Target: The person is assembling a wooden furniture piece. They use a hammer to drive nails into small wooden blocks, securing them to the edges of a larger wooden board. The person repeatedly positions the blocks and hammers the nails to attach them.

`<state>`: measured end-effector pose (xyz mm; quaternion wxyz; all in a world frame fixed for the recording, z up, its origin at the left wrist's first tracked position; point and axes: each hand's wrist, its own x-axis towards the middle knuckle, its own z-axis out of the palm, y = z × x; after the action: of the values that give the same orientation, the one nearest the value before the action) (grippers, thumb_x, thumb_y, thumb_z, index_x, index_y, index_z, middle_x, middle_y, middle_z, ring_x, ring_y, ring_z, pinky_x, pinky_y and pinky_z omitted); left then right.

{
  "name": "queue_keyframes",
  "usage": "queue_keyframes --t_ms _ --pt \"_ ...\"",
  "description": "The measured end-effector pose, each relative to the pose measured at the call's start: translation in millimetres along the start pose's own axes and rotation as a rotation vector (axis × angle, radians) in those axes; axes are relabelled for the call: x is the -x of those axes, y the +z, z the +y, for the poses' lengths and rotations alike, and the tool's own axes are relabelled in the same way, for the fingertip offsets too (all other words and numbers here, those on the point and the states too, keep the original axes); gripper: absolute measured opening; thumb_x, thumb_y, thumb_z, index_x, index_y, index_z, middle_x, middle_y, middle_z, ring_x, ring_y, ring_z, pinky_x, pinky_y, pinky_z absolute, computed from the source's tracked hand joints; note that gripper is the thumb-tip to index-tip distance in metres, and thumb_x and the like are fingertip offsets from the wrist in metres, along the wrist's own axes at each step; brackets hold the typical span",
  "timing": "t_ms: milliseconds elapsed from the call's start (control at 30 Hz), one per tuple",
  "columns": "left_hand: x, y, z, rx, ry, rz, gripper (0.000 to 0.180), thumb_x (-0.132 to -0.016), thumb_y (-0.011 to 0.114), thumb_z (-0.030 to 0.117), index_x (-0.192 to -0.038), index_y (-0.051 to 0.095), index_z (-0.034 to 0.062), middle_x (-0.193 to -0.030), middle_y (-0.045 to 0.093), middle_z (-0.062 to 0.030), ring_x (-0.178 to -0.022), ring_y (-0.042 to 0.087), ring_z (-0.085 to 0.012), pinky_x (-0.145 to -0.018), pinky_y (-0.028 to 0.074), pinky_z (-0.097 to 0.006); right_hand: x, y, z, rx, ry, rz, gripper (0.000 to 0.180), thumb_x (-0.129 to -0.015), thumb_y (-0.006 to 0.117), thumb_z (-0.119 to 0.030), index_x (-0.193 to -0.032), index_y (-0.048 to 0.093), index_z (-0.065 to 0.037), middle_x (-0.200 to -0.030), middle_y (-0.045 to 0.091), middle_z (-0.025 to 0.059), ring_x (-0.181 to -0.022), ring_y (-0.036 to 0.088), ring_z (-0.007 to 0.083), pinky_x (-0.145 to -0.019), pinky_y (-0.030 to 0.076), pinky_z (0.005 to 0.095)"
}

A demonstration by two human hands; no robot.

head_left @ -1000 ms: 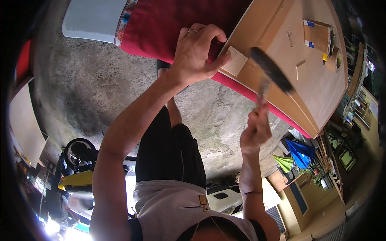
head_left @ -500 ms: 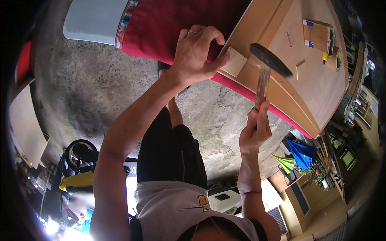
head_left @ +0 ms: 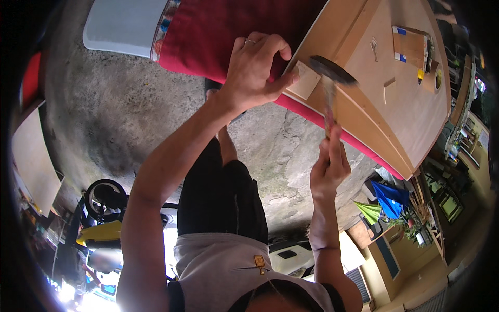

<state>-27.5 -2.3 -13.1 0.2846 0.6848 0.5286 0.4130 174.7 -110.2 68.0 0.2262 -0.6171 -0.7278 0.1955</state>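
My left hand (head_left: 255, 67) grips a small pale wooden block (head_left: 305, 79) and presses it against the edge of a large plywood panel (head_left: 410, 99). A ring shows on one finger. My right hand (head_left: 328, 165) is closed on the handle of a hammer (head_left: 330, 78), whose dark, motion-blurred head hangs just right of the block, over the panel's edge. Under the panel lies a red cloth (head_left: 228, 31).
On the panel lie small wood pieces (head_left: 411, 46) and a yellow tape roll (head_left: 437, 79). A white slab (head_left: 125, 26) sits beside the red cloth. Concrete floor (head_left: 119, 114) spreads below. A wheel (head_left: 104, 195), blue fabric (head_left: 391, 197) and wooden furniture (head_left: 442, 208) stand around.
The hammer head has swung left toward the wooden block, and my right hand has shifted slightly. My left hand stays on the block.
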Motion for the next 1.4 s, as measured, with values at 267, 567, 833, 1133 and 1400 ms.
queue_keyframes --t_ms 267,567,833,1133,1400 --pt "6.3 -4.3 0.9 0.022 -0.028 -0.028 0.037 -0.067 0.079 0.027 -0.090 0.055 0.0125 -0.094 0.064 0.0031 -0.092 0.055 -0.0172 -0.080 0.033 -0.034 2.9 1.8 -4.0 -0.018 0.024 -0.004 0.050 -0.087 0.057 0.008 -0.135 0.052 -0.008 -0.076 0.057 0.0114 -0.060 0.058 0.0218 -0.056 0.048 0.0320" --pt "-3.4 -9.1 6.5 0.003 0.076 0.033 0.031 -0.071 0.077 0.023 -0.100 0.067 0.0193 -0.095 0.063 0.0031 -0.094 0.056 -0.0185 -0.079 0.037 -0.035 13.1 -13.5 0.0 -0.006 0.149 -0.032 0.046 -0.092 0.054 0.000 -0.138 0.048 -0.006 -0.105 0.067 0.0194 -0.079 0.066 0.0251 -0.069 0.051 0.0309" --pt "-9.6 -17.2 35.2 -0.390 0.274 0.051 0.018 -0.074 0.073 0.025 -0.092 0.073 0.0236 -0.101 0.059 0.0005 -0.096 0.053 -0.0238 -0.080 0.039 -0.040 30.1 -73.5 68.7 0.272 0.196 0.421 0.039 -0.092 0.058 -0.007 -0.131 0.053 -0.006 -0.080 0.062 0.0188 -0.064 0.061 0.0353 -0.056 0.048 0.0417" --pt "-106.0 58.0 75.8 -0.335 0.258 -0.185 0.012 -0.077 0.067 0.019 -0.086 0.072 0.0133 -0.081 0.066 -0.0073 -0.084 0.061 -0.0307 -0.075 0.044 -0.044 19.0 -94.9 169.2 0.226 0.720 0.453 0.041 -0.086 0.058 -0.006 -0.127 0.055 -0.010 -0.097 0.060 0.0239 -0.086 0.060 0.0404 -0.074 0.047 0.0479" --pt "-116.0 103.4 70.9 -0.415 0.138 -0.106 0.009 -0.075 0.065 0.011 -0.081 0.070 0.0108 -0.076 0.064 -0.0084 -0.076 0.062 -0.0299 -0.074 0.047 -0.042 -6.7 -99.4 147.8 0.236 0.449 0.369 0.042 -0.079 0.071 -0.023 -0.119 0.061 -0.013 -0.119 0.050 0.0149 -0.110 0.047 0.0346 -0.090 0.039 0.0492"
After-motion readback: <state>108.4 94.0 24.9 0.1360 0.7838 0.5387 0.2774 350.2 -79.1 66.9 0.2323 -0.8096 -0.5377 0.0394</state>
